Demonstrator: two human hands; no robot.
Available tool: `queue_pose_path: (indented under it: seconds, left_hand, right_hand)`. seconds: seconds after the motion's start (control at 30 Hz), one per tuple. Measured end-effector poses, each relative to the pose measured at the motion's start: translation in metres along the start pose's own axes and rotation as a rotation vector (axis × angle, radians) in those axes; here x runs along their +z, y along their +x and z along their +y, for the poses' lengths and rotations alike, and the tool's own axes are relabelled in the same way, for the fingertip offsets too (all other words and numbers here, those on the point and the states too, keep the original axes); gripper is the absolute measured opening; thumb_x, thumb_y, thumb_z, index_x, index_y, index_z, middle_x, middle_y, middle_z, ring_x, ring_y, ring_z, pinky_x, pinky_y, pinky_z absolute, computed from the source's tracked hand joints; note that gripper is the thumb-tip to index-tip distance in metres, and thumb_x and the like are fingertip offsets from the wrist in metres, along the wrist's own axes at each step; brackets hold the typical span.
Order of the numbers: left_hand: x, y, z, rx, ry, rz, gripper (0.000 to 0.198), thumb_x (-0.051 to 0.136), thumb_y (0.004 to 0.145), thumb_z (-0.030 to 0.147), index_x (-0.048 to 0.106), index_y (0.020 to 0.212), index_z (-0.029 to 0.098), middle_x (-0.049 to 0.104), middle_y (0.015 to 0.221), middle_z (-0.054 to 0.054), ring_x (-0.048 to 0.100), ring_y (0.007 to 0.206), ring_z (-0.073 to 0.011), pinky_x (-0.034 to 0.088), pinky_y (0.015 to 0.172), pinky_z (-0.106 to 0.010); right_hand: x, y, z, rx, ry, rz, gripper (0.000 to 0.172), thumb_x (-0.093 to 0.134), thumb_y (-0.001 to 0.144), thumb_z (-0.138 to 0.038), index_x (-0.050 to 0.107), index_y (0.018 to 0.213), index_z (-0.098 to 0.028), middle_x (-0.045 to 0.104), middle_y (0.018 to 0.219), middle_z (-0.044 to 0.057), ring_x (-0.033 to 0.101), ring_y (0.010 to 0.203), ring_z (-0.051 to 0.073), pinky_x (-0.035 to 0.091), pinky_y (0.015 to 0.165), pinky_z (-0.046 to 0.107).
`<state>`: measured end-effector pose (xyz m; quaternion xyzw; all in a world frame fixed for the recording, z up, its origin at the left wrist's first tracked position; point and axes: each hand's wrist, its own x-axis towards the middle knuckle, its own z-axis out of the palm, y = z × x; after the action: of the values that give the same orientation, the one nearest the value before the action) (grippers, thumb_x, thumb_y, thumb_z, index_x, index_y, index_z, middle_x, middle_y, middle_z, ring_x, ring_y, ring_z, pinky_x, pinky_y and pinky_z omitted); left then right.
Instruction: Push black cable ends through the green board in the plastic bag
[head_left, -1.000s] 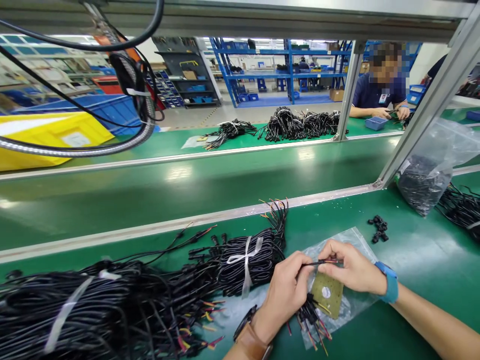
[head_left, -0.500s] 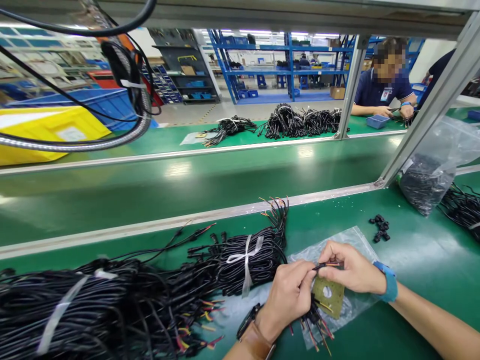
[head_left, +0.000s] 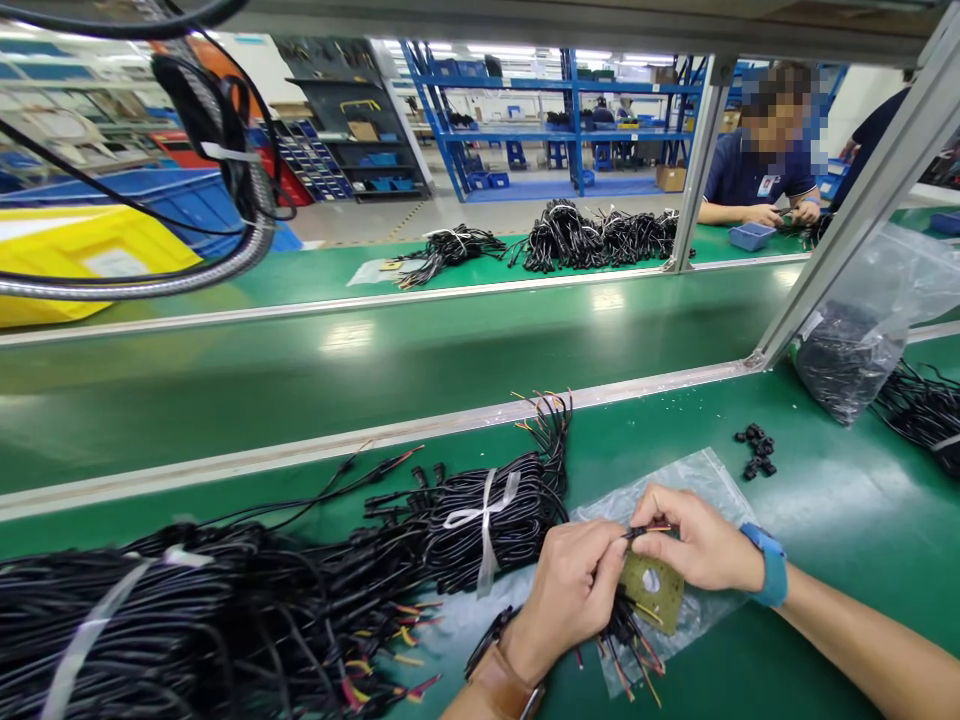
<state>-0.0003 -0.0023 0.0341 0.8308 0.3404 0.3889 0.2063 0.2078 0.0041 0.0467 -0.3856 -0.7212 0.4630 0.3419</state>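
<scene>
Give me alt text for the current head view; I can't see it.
A left hand and right hand pinch a thin black cable with coloured wires over a clear bag and olive plate. Tied bundles of black cable lie to their left on a green bench.

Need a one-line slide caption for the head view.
Left hand and right hand pinch a thin black cable above a clear plastic bag, beside a tied cable bundle.

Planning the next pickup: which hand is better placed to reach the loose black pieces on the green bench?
Right hand, most likely: the loose black pieces lie beyond it on its side, farther from the left hand. Both hands hold the thin cable, so the right would need freeing first.
</scene>
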Motion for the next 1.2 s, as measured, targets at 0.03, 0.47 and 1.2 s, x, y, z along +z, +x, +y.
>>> queue_pose_path:
  seconds: [0.03,0.47,1.2]
  left_hand:
    - [0.000,0.000,0.000,-0.011,-0.012,-0.004,0.024,0.045,0.101,0.019,0.060,0.082,0.019,0.056,0.063,0.001,0.052,0.056,-0.0130,0.033,0.058,-0.027]
    - [0.004,-0.004,0.000,-0.097,-0.096,-0.040,0.029,0.044,0.102,0.020,0.048,0.073,0.019,0.040,0.060,0.005,0.039,0.053,-0.0099,0.026,0.056,-0.027]
    - [-0.002,0.003,0.001,-0.232,-0.219,-0.058,0.020,0.046,0.102,0.026,0.059,0.088,0.019,0.062,0.078,-0.002,0.056,0.069,-0.0143,0.041,0.066,-0.025]
  right_hand:
    - [0.001,0.000,0.000,-0.012,-0.021,0.006,0.011,0.064,0.095,-0.028,0.059,0.091,-0.019,0.063,0.083,0.001,0.058,0.075,0.017,0.041,0.068,0.029]
    - [0.005,-0.001,-0.001,-0.066,-0.081,0.005,0.011,0.060,0.098,-0.028,0.059,0.091,-0.020,0.065,0.082,0.001,0.061,0.074,0.017,0.044,0.067,0.028]
    - [-0.007,-0.001,-0.004,-0.072,-0.225,-0.019,0.006,0.061,0.098,-0.026,0.062,0.100,-0.020,0.069,0.088,0.003,0.064,0.079,0.019,0.046,0.068,0.029]
